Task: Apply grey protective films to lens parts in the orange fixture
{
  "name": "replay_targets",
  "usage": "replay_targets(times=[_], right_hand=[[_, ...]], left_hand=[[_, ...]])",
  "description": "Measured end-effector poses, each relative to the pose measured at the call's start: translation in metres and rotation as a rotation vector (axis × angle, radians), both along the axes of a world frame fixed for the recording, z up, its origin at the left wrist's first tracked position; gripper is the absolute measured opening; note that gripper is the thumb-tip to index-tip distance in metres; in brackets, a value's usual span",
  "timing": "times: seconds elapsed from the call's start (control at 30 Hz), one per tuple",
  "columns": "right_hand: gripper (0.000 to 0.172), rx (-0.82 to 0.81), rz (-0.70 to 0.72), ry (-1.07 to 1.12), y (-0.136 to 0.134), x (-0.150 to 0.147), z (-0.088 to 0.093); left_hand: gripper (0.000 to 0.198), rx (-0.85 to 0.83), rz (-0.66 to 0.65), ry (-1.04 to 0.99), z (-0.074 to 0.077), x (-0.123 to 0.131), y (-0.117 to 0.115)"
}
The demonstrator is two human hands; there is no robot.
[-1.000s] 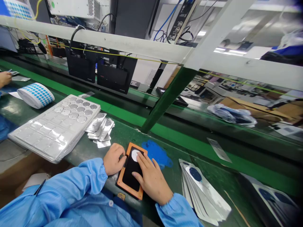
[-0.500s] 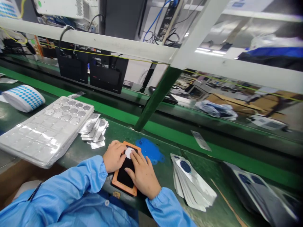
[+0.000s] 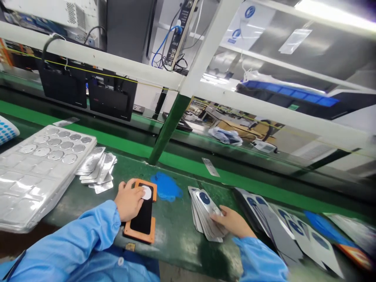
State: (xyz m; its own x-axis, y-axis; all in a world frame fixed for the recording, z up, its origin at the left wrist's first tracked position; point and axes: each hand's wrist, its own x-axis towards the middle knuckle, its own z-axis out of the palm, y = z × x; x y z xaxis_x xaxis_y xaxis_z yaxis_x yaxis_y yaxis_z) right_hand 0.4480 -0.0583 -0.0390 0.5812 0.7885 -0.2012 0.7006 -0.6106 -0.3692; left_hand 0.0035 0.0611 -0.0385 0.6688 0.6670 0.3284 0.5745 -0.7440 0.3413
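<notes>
My left hand point(image 3: 129, 199) lies over the left edge of an orange-framed fixture point(image 3: 149, 234), fingers bent and somewhat apart. Its fingertips touch a white round piece point(image 3: 147, 192) at the top of the fixture's black pad point(image 3: 141, 219). Further right, my right hand point(image 3: 234, 221) pinches the right edge of a fanned stack of long silver plates point(image 3: 205, 219). The top plate carries a dark blue disc point(image 3: 205, 198). My right fingertips are partly hidden, so how many plates they hold cannot be made out.
At left lies a clear tray point(image 3: 35, 176) with round metallic pieces, beside a pile of small silver plates point(image 3: 98, 168). A blue patch point(image 3: 166, 187) is behind the fixture. Dark and grey plates point(image 3: 273, 223) lie at right. A green post point(image 3: 170, 129) rises behind the bench.
My right hand has left the white round piece and moved right to the silver plate stack. My left hand stays at the fixture. The view has swung right.
</notes>
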Motion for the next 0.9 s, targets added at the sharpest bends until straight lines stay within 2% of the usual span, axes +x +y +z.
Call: replay_targets(times=[0.07,0.17,0.23,0.3,0.37,0.43,0.47,0.53,0.57,0.6,0.67,0.77,0.83,0.9], right_hand=[[0.049,0.017,-0.024,-0.003,-0.001,-0.001,0.002],[0.038,0.083,-0.093,0.009,-0.002,-0.002,0.018],[0.038,0.149,-0.134,0.056,-0.005,-0.006,0.033],[0.048,0.234,-0.149,0.149,-0.008,-0.027,0.043],[0.062,0.326,-0.12,0.289,-0.009,-0.073,0.043],[0.071,0.417,-0.05,0.463,-0.01,-0.14,0.033],[0.075,0.532,-0.029,0.682,-0.012,-0.177,0.026],[0.072,0.61,0.018,0.967,-0.018,-0.244,0.015],[0.064,0.593,0.061,1.013,-0.022,-0.27,0.012],[0.055,0.591,0.113,0.961,-0.025,-0.289,0.012],[0.038,0.64,0.232,0.628,-0.026,-0.306,0.018],[0.023,0.726,0.461,0.061,-0.021,-0.3,0.037],[0.019,0.698,0.616,-0.05,-0.018,-0.294,0.05],[0.016,0.646,0.701,-0.049,-0.016,-0.293,0.057]], left_hand=[[0.023,-0.004,-0.004,-0.013,-0.002,0.0,0.001],[0.019,-0.018,0.007,-0.05,-0.004,-0.001,0.003],[0.016,-0.051,0.041,-0.107,-0.003,-0.002,0.003],[0.012,-0.149,0.093,-0.208,0.002,-0.001,-0.001],[0.01,-0.37,0.15,-0.357,0.012,0.004,-0.009],[0.02,-0.691,0.155,-0.555,0.023,0.011,-0.019],[0.025,-0.861,0.123,-0.658,0.028,0.015,-0.025],[0.032,-1.152,0.031,-0.802,0.036,0.02,-0.032],[0.033,-1.239,0.005,-0.828,0.038,0.02,-0.034],[0.034,-1.288,-0.001,-0.832,0.039,0.018,-0.036],[0.037,-1.288,0.02,-0.822,0.039,0.01,-0.039],[0.042,-1.268,0.024,-0.813,0.04,-0.004,-0.046],[0.043,-1.273,-0.002,-0.755,0.042,-0.01,-0.053],[0.045,-1.249,-0.02,-0.675,0.044,-0.012,-0.058]])
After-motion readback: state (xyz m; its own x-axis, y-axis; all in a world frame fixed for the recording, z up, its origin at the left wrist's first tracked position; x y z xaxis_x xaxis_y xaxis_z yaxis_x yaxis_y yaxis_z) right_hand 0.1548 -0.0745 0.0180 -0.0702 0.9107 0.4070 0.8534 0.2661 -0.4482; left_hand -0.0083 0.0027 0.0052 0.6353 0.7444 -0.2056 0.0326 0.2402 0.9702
